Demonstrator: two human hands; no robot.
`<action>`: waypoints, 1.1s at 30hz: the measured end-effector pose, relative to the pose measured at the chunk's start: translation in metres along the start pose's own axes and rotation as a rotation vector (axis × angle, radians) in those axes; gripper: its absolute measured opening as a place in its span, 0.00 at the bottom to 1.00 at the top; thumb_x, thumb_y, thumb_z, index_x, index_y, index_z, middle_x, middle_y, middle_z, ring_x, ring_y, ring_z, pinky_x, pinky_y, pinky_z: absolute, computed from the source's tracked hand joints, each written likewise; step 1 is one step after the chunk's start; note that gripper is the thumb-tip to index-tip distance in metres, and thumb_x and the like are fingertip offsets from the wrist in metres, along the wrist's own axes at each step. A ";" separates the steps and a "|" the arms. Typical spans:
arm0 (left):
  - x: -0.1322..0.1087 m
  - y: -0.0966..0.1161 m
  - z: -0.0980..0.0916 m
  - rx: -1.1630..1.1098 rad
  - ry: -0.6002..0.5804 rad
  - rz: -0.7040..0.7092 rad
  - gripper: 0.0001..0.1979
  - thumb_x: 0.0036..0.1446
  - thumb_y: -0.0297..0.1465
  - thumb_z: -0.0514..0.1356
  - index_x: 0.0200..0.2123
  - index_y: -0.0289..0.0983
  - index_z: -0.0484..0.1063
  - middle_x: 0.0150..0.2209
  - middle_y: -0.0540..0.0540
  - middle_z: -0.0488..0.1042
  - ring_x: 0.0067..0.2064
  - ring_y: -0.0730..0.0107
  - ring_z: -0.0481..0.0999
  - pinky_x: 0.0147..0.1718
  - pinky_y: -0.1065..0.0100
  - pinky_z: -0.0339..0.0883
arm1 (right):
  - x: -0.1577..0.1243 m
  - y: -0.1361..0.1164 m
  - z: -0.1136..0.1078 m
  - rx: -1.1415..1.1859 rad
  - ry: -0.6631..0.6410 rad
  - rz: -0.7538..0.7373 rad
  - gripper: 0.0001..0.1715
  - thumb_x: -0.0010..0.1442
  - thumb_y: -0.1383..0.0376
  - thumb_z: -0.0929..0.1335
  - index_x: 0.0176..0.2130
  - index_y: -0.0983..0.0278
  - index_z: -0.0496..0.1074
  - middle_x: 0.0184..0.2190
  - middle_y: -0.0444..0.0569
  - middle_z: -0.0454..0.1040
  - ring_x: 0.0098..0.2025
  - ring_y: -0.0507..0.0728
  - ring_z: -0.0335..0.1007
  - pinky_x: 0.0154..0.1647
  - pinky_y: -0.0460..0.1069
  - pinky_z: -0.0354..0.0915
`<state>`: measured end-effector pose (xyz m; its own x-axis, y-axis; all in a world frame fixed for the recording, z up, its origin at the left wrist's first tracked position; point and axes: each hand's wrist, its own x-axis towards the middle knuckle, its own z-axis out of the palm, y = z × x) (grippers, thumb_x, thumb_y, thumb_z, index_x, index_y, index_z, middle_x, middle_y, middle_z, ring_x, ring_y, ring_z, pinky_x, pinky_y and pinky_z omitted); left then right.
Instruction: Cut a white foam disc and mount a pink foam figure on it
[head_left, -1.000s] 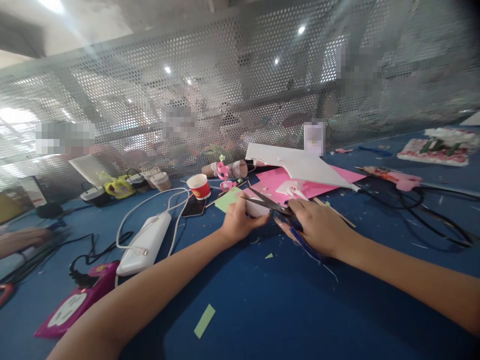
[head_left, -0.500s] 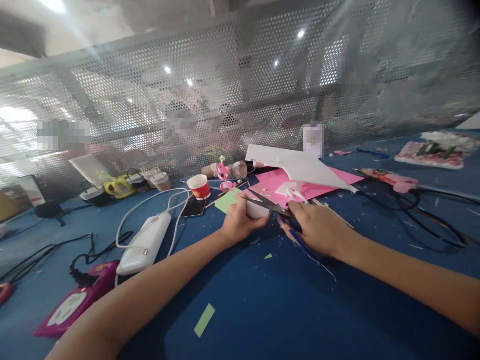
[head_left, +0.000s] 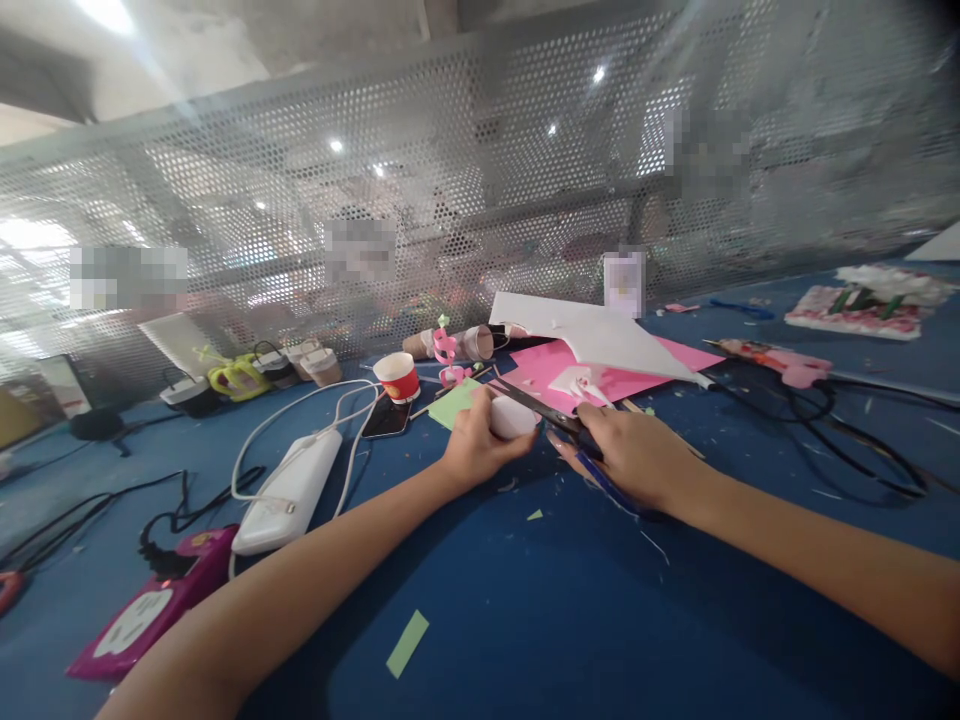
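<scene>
My left hand [head_left: 478, 440] pinches a small rounded white piece [head_left: 513, 416], which looks like paper or foam. My right hand [head_left: 626, 447] grips a pair of scissors [head_left: 547, 410] with dark blue handles. Their blades point left and lie close along the upper edge of the white piece; whether they touch it I cannot tell. Behind my hands lie a green paper sheet [head_left: 452, 404], a pink sheet [head_left: 679, 357] and a large white sheet [head_left: 592, 328] over the pink one. White scraps [head_left: 576, 380] rest on the pink sheet.
A red paper cup [head_left: 397, 378] stands by a phone [head_left: 386, 417]. Left are a white power bank [head_left: 289, 490] with a cable and a purple box [head_left: 154, 610]. A pink glue gun [head_left: 795, 362] lies right with its black cord. A green strip [head_left: 408, 644] lies in front.
The scissor blades have gone from spread apart to closed together beside the white piece. That piece has turned slightly, showing more of its rounded face. My hands stay nearly in place.
</scene>
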<state>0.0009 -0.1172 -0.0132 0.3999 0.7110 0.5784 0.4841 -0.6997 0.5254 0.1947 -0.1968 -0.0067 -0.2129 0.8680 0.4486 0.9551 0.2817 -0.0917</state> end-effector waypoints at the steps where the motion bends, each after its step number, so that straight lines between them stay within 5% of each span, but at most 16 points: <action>1: 0.000 0.001 0.000 -0.002 -0.008 -0.004 0.21 0.42 0.39 0.65 0.33 0.39 0.58 0.22 0.56 0.65 0.22 0.76 0.66 0.18 0.74 0.58 | 0.001 0.001 -0.001 0.028 0.003 0.023 0.24 0.62 0.51 0.56 0.37 0.67 0.67 0.28 0.58 0.76 0.28 0.63 0.73 0.24 0.51 0.55; 9: 0.000 0.000 0.002 -0.035 0.049 0.008 0.24 0.41 0.37 0.66 0.38 0.39 0.56 0.30 0.52 0.67 0.23 0.78 0.67 0.18 0.75 0.58 | 0.004 0.011 -0.003 0.064 0.088 0.016 0.25 0.62 0.48 0.56 0.35 0.65 0.65 0.27 0.54 0.73 0.26 0.60 0.70 0.23 0.50 0.54; 13: 0.001 0.001 0.002 -0.072 0.005 -0.004 0.22 0.43 0.36 0.65 0.37 0.40 0.55 0.22 0.57 0.63 0.19 0.79 0.63 0.16 0.74 0.56 | 0.003 0.015 0.003 0.015 0.106 -0.048 0.27 0.62 0.47 0.56 0.38 0.66 0.66 0.31 0.56 0.73 0.28 0.60 0.70 0.24 0.51 0.56; 33: 0.001 -0.002 0.000 0.038 -0.067 0.087 0.24 0.44 0.34 0.64 0.43 0.37 0.58 0.34 0.47 0.71 0.31 0.68 0.73 0.29 0.67 0.67 | 0.004 0.015 0.002 0.004 -0.021 -0.027 0.29 0.62 0.48 0.56 0.44 0.69 0.67 0.37 0.61 0.75 0.34 0.65 0.74 0.29 0.55 0.63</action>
<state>-0.0001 -0.1152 -0.0137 0.4925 0.6516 0.5770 0.4736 -0.7568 0.4504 0.2081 -0.1883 -0.0086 -0.2432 0.8682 0.4325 0.9481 0.3069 -0.0828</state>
